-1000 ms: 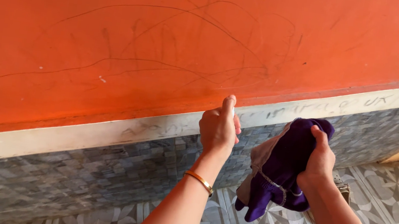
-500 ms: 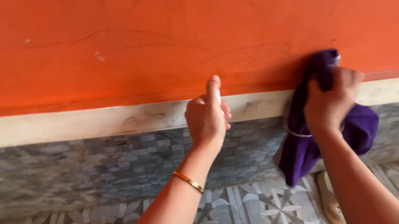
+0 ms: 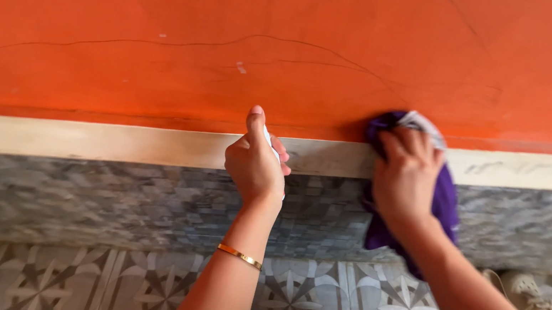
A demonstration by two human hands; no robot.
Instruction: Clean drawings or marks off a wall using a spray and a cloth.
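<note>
A crumpled purple cloth with a pale lining is pressed flat against the orange painted wall, right where the paint meets the cream-coloured band that runs along above the grey stone-pattern tiles; its loose end hangs down over those tiles. The right hand is spread over the cloth, fingers curled into the bunched fabric and holding it to the wall. The left hand is closed around a small white object, thumb up on top; too little of it shows to tell what it is. A thin gold bangle sits on the left wrist. Dark pencil-like scribbles cross the paint to the left. As a judgement, hard rubbing could scuff or lift the orange paint, and the trailing end could smear dirt onto the cream band
</note>
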